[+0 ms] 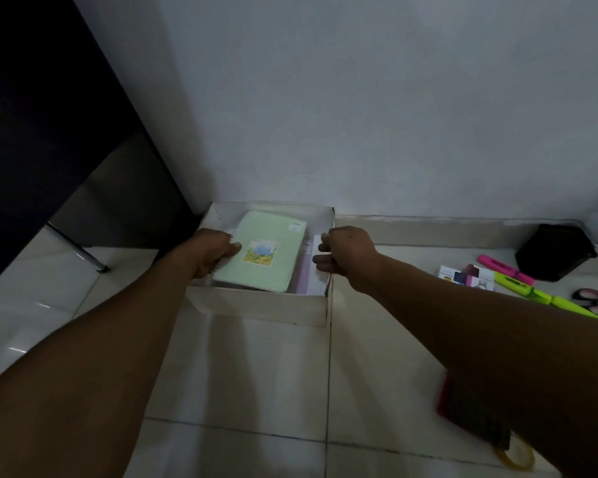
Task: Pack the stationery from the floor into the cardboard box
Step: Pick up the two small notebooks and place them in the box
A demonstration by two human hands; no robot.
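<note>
A white cardboard box [256, 307] stands on the tiled floor against the wall. Inside it lies a pale green spiral notebook [273, 267] with a small picture on its cover, tilted over pink and white papers [308, 270]. My left hand [211, 253] grips the notebook's left edge, thumb on the cover. My right hand [349, 257] is at the box's right wall with its fingers curled over the rim. On the floor to the right lie a pink highlighter [504, 269], a green highlighter [518, 288], scissors [594, 303] and a small printed pack [463, 276].
A black container [556, 251] sits by the wall at the far right. A red and dark flat item [463, 408] and a yellow ring [515, 457] lie partly under my right forearm. Dark furniture with a metal leg [87, 257] stands at the left.
</note>
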